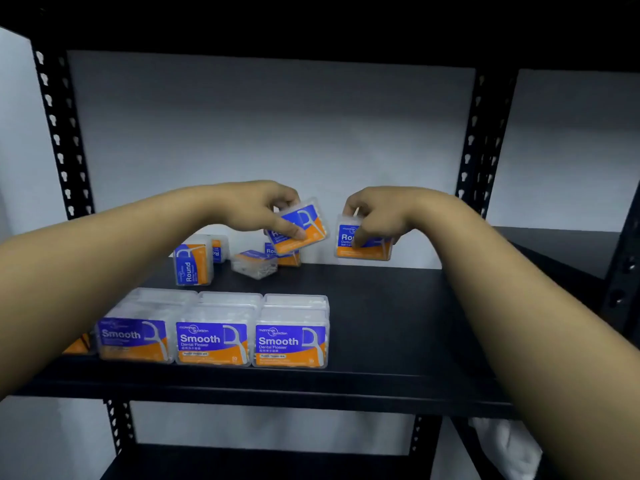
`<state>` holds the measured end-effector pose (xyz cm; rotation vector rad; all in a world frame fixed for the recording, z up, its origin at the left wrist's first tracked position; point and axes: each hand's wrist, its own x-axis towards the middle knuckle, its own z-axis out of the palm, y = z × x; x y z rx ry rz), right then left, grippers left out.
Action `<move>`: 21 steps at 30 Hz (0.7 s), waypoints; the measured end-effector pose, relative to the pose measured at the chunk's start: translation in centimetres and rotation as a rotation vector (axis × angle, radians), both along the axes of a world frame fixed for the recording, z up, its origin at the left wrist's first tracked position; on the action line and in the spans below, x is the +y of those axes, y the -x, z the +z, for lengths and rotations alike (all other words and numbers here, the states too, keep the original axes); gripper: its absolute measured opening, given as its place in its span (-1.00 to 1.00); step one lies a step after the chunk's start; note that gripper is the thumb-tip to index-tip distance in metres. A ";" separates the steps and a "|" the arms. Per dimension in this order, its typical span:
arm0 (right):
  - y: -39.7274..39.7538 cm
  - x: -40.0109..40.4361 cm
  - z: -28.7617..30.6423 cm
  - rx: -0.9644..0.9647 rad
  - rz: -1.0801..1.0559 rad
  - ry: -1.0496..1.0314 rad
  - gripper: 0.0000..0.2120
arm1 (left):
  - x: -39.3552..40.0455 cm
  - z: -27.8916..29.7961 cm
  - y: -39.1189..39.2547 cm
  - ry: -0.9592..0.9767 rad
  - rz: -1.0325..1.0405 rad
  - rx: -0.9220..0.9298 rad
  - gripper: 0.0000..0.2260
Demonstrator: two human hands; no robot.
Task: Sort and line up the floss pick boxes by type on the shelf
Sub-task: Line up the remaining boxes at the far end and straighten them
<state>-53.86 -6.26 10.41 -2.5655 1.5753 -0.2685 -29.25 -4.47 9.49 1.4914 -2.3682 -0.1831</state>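
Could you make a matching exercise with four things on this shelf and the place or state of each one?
Things:
1. Row of Smooth boxes
2. Round box in the left hand
3. Round box in the right hand
4. Box with its label facing up

Places or states:
A. lying flat, behind the front row
B. held tilted above the shelf
C. lined up at the front edge, labels forward
D. held upright near the back wall

Pairs: 1-C, 2-B, 3-D, 4-A

Clear plastic blue-and-orange "Smooth" floss boxes [213, 336] line the black shelf [398, 323] front; "Round" boxes [192, 265] scatter behind, two lifted.
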 end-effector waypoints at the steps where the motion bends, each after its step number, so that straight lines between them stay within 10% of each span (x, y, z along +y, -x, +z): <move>1: 0.8 0.7 0.2 0.004 -0.011 0.001 -0.68 | 0.6 0.2 0.9 -0.008 -0.014 0.016 -0.71; 21: 9.4 7.5 -2.8 0.178 -0.087 -0.118 -0.75 | 6.2 -1.7 12.6 -0.092 -0.133 -0.228 -0.66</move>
